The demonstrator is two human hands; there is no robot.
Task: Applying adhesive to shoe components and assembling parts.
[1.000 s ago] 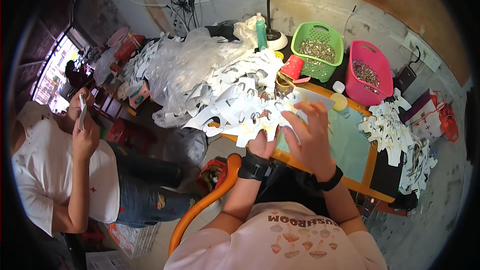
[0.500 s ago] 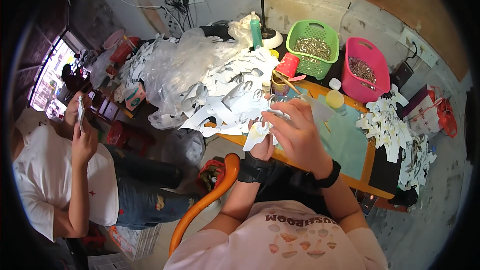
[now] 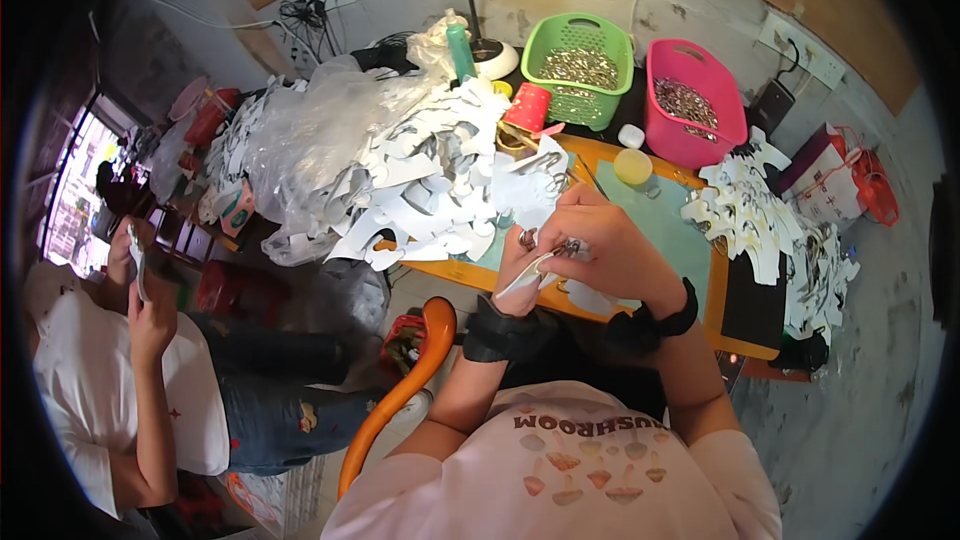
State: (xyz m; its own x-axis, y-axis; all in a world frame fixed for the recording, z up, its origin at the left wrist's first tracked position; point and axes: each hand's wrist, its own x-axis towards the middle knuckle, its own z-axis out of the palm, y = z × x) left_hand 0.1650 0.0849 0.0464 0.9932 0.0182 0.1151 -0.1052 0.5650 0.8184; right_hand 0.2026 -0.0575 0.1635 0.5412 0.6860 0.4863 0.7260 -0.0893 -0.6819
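Observation:
My left hand [image 3: 513, 265] is closed on a white cut-out piece [image 3: 523, 282], which looks like thin card or plastic. My right hand [image 3: 610, 245] meets it from the right, its fingers pinched at small silvery metal bits along the piece's edge; their exact kind is too small to make out. Both hands are just over the near edge of the table. Behind them spreads a heap of similar white cut-outs [image 3: 420, 165], with some metal bits among them. A green mat [image 3: 680, 230] lies under and beyond my right wrist.
A green basket [image 3: 613, 112] and a pink basket [image 3: 722, 148] hold shiny small metal parts. Nearby stand a red cup [image 3: 528, 108] and a yellow round tub [image 3: 632, 167]. More white cut-outs [image 3: 750, 215] lie at right. A co-worker [image 3: 130, 370] sits at left, beside an orange-brown armrest [image 3: 400, 405].
The view has shifted, so the table sits higher and further left. My right hand has turned inward and closed, fingers now pinched close to my left hand at the white piece.

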